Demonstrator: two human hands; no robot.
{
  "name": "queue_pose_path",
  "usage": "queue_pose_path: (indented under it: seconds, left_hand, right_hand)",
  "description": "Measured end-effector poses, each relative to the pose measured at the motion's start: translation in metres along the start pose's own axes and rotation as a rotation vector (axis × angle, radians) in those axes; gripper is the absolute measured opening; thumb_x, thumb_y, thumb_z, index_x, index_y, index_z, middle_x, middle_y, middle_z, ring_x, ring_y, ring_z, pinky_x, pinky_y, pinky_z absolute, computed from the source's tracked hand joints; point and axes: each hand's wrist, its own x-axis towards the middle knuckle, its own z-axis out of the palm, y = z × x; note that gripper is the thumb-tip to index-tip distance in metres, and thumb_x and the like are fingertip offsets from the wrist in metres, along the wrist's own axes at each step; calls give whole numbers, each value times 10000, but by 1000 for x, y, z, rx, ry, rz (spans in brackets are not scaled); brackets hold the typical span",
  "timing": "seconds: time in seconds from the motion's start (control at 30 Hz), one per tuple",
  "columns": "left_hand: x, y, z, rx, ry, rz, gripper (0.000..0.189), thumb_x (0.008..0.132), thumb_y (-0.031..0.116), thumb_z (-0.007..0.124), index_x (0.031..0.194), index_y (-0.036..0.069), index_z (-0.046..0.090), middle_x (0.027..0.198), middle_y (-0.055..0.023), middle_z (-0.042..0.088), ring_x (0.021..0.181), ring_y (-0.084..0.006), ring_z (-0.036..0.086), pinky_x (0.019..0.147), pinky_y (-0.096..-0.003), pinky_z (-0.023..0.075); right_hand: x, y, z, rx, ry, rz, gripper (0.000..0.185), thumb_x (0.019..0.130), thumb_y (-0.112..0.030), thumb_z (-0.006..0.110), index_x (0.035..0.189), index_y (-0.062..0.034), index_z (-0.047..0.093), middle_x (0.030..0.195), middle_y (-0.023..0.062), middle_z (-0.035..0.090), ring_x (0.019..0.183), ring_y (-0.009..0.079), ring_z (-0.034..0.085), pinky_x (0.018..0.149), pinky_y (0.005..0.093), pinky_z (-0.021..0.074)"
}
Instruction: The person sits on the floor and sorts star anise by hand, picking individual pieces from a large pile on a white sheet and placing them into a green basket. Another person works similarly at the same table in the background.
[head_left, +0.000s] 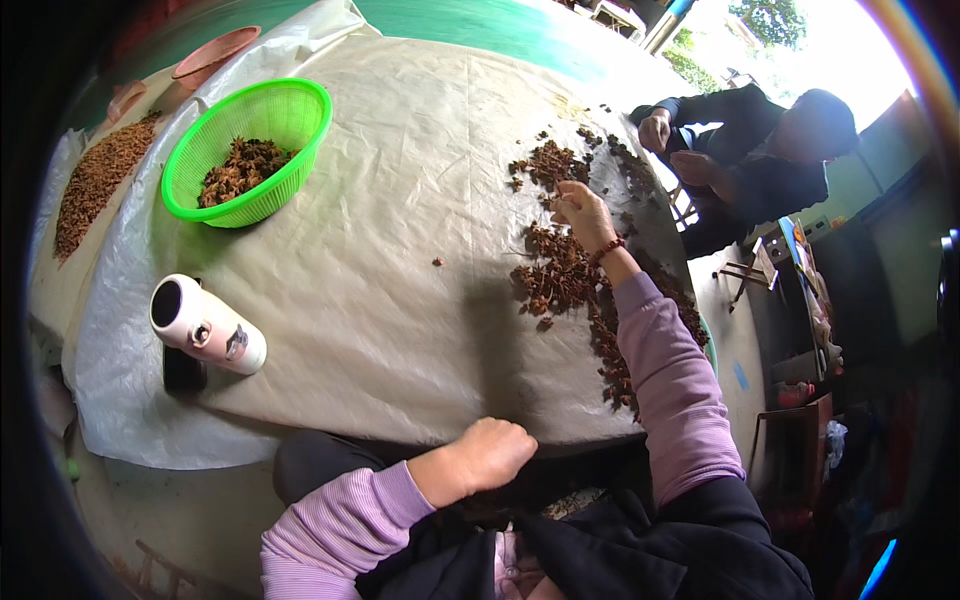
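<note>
My right hand (585, 217) reaches over the dried star anise (559, 274) on the plastic sheet (390, 300) covering the table. Its fingertips are bent down between two heaps; whether a piece is between them is hidden. A beaded bracelet circles that wrist. Curled into a fist, my left hand (495, 454) rests at the table's near edge. No thing shows in it, though the palm side is out of sight. More star anise (244, 172) lies inside a green plastic basket (304, 142) at the far left. One small piece (438, 262) sits alone mid-sheet.
A white and pink flask-like container (214, 326) stands at left beside a dark phone-like object (184, 371). Beyond lie a brown heap (105, 187) and a pink basket (214, 56). Another person (757, 157) sits at right, hands raised near the table. A folding stool (752, 268) stands behind.
</note>
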Motion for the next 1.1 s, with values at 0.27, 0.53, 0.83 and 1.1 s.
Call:
queue_pose_path:
  seconds: [0.27, 0.53, 0.83, 1.1]
  left_hand:
    - [17, -12, -34, 72, 630, -237, 122, 828, 84, 523, 742, 69, 609, 731, -155, 655, 700, -345, 668, 612, -438, 552]
    - [17, -11, -22, 122, 431, -391, 148, 847, 133, 571, 904, 73, 695, 840, -165, 676, 789, -355, 652, 689, -437, 535]
    - [23, -9, -15, 79, 453, -392, 152, 843, 143, 579, 897, 76, 705, 843, -164, 679, 780, -362, 651, 685, -434, 534]
    - [42, -13, -11, 246, 367, -325, 147, 834, 130, 559, 718, 72, 627, 712, -141, 650, 695, -351, 651, 624, -448, 535]
  right_hand:
    - [-179, -81, -5, 107, -397, 196, 98, 904, 43, 476, 979, -11, 507, 883, 96, 657, 707, 162, 684, 578, 275, 555]
    - [-357, -57, 27, 104, -562, 502, 175, 853, 68, 413, 848, -2, 573, 821, 75, 640, 571, 121, 622, 471, 256, 498]
    - [-332, -59, 15, -173, -909, -246, 237, 804, -63, 615, 1036, -59, 662, 1047, 144, 649, 1017, 292, 613, 899, 361, 484]
    - [-157, -22, 4, -903, -40, -532, 75, 798, -76, 598, 847, -74, 655, 834, 93, 546, 798, 269, 593, 684, 386, 492]
